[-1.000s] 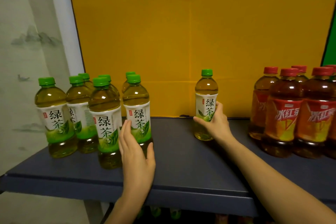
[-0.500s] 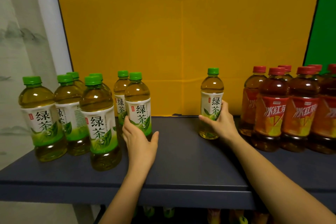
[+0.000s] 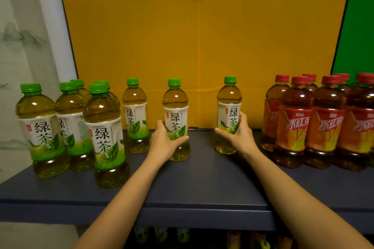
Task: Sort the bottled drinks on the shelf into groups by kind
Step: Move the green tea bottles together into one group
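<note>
Several green-capped green tea bottles stand clustered at the left of the dark shelf, with one more behind them. My left hand wraps around a green tea bottle standing at the shelf's middle. My right hand grips another green tea bottle further right. Several red-capped iced red tea bottles are grouped at the right end.
A yellow panel backs the shelf, with a green panel at the right and a white post at the left. More bottles show on a lower shelf below the front edge.
My left hand has closed on a green tea bottle and slid it right, away from the left cluster toward the middle. My right hand keeps its hold on the other bottle.
</note>
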`<state>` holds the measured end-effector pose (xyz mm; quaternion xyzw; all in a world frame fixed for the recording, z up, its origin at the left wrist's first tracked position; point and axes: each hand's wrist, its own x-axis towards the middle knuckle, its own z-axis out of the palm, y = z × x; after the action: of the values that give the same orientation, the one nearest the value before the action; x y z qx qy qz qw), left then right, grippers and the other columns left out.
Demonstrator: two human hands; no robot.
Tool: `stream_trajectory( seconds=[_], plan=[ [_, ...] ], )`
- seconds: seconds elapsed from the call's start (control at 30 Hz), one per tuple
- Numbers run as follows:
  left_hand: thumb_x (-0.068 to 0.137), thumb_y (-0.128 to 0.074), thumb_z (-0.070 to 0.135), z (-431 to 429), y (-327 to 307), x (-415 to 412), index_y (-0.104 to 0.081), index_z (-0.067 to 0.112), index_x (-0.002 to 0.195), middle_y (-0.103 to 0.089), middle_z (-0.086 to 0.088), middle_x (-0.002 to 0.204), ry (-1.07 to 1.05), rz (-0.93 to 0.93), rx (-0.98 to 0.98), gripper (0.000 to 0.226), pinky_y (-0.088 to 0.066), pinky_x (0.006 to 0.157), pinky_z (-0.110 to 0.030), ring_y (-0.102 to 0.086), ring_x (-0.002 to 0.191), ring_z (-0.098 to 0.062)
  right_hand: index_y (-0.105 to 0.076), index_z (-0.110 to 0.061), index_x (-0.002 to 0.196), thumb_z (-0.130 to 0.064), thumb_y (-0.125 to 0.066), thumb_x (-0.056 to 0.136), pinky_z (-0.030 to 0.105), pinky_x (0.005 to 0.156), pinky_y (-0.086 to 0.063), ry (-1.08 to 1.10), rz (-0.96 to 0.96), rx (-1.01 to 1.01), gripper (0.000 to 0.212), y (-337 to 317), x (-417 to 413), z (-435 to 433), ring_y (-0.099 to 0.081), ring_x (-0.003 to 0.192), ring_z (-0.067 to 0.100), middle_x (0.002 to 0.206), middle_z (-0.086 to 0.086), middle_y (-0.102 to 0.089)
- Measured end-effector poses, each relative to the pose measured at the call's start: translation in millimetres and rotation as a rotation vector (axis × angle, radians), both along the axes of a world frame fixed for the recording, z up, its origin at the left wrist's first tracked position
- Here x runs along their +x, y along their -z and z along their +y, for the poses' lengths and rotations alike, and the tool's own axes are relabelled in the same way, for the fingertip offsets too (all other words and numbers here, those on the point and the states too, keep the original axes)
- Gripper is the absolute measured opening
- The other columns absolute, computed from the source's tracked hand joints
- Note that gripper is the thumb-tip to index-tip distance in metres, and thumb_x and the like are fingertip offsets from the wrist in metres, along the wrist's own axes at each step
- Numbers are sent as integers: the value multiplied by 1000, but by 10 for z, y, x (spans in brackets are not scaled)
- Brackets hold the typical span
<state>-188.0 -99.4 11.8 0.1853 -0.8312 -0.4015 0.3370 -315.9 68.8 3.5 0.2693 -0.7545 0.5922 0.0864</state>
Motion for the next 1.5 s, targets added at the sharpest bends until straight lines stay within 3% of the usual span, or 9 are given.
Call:
stream_trajectory(
  seconds=[0.17, 0.4, 0.83, 0.97, 1.13, 1.23, 1.33, 1.4, 1.5],
  plan=[
    [70, -78, 31, 111, 49, -334, -44, 6, 118, -55, -11, 126, 43, -10, -48, 64, -44, 98, -44, -50, 120, -26, -14, -15, 141, -27, -69, 81, 38, 101, -43, 6, 2, 51, 83, 25, 27, -37, -45, 123, 22, 136, 7, -45],
    [69, -80, 25, 195, 95, -634, -44, 7, 123, -55, -9, 128, 139, 63, 37, 67, -46, 93, -31, -52, 118, -22, -23, -15, 137, -39, -65, 81, 48, 98, -43, 135, 64, 153, 74, 16, 7, -49, -47, 122, 25, 135, 6, -48],
    [67, -80, 35, 175, 234, -809, -47, 12, 117, -59, -5, 121, 172, 125, -19, 65, -49, 93, -43, -56, 113, -19, -27, -12, 137, -40, -59, 85, 48, 101, -38, 228, 114, 201, 67, 51, -53, -202, -44, 124, 27, 135, 8, -46],
    [76, -70, 42, 225, 239, -745, -43, 14, 123, -54, -2, 125, 138, 59, -117, 61, -47, 93, -38, -52, 117, -18, -20, -9, 142, -41, -58, 85, 43, 106, -27, 282, 104, 234, 76, 16, -33, -198, -33, 131, 29, 142, 11, -36],
    [86, -53, 51, 293, 136, -516, -31, 16, 138, -38, 2, 139, -67, -33, -348, 67, -40, 93, -35, -41, 127, -17, -1, -4, 147, -40, -58, 86, 41, 114, -12, 336, 170, 214, 91, -20, 78, -111, -11, 143, 28, 155, 14, -12],
    [88, -56, 39, 277, 68, -274, -48, 18, 122, -50, 4, 123, -119, 71, -400, 40, -42, 84, -28, -49, 115, -13, -2, -4, 147, -32, -61, 85, 39, 115, -9, 341, 255, 162, 89, -58, 178, -66, -6, 144, 26, 157, 12, -6],
    [85, -61, 23, 276, 75, 55, -59, 19, 97, -60, 6, 94, -112, 286, -374, 12, -52, 71, -37, -59, 86, -10, -21, -6, 143, -21, -63, 82, 40, 112, -17, 323, 380, 56, 76, -95, 311, -49, -18, 140, 25, 153, 11, -20],
    [83, -58, 24, 293, 88, 319, -59, 23, 86, -60, 7, 78, -165, 398, -362, 3, -50, 60, -31, -56, 69, -8, -37, -7, 134, -20, -61, 81, 36, 106, -28, 207, 459, -19, 59, -121, 436, -71, -34, 129, 22, 140, 9, -39],
    [82, -52, 33, 287, 95, 730, -58, 26, 84, -59, 7, 71, -220, 527, -329, 10, -47, 56, -28, -54, 61, -11, -48, -14, 122, -25, -52, 84, 32, 97, -41, -124, 498, 14, 40, -132, 702, -209, -47, 110, 11, 118, 0, -51]
  ],
)
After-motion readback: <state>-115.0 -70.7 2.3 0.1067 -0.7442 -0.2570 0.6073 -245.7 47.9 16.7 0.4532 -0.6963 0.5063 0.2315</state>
